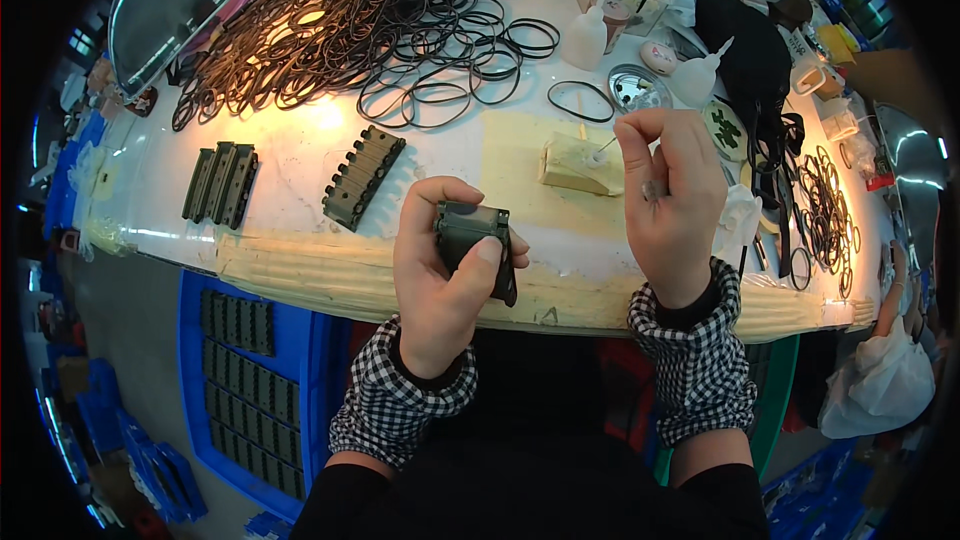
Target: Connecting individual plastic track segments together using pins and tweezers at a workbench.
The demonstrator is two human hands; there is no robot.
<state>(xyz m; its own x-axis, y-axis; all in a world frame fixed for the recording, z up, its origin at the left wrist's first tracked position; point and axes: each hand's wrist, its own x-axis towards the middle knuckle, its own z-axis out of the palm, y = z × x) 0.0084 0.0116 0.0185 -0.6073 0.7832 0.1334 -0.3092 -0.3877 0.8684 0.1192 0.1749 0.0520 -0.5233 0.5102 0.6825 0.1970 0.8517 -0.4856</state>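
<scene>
My left hand (432, 275) is wrapped round a dark green ribbed plastic part (463, 224), with the thumb across its face. To the right, the thumb and forefinger of my right hand (680, 205) pinch a thin stick (606, 148). Its tip points down at a tape-covered, pale yellow block (562, 172), where there is a small white spot; whether they touch, I cannot tell. A similar toothed green piece (363, 178) lies on the table left of my left hand. Farther left is a small group of green pieces (220, 185) side by side.
A big tangle of black rings (330, 40) covers the back left of the table (300, 162). White squeeze bottles (585, 38), a round metal dish (640, 90) and a black cloth bag (745, 45) stand behind my right hand. Below left, a blue crate (192, 380) holds rows of green parts.
</scene>
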